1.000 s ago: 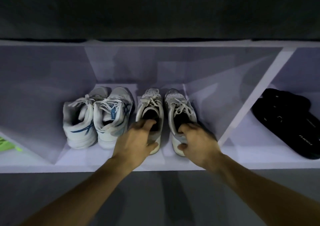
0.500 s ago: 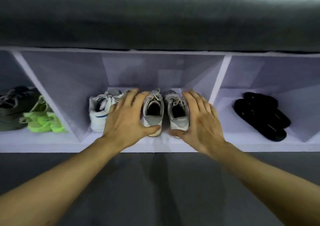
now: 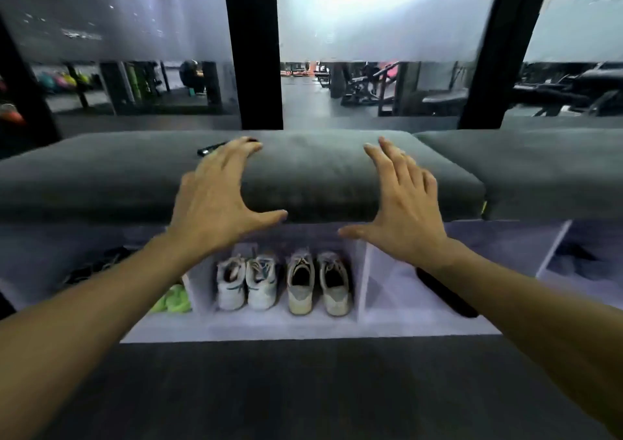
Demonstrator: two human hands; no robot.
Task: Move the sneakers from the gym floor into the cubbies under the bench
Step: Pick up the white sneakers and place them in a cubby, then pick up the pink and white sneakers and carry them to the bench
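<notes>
Two pairs of sneakers stand side by side in the middle cubby (image 3: 290,325) under the bench: a white and blue pair (image 3: 246,284) on the left, a grey and cream pair (image 3: 317,284) on the right. Both of my hands are raised in front of the grey bench cushion (image 3: 310,176), well above the shoes. My left hand (image 3: 215,200) is spread with straight fingers and holds nothing. Likewise my right hand (image 3: 401,203) is spread and empty.
Neon green shoes (image 3: 173,299) and dark ones sit in the left cubby. A black slide sandal (image 3: 445,296) lies in the right cubby, partly behind my right forearm. A small dark object (image 3: 210,148) lies on the cushion. Glass panels and gym machines stand beyond the bench. Dark floor lies below.
Both hands have let go of the grey and cream sneakers and risen from the cubby to the level of the cushion. The view has pulled back and tilted up.
</notes>
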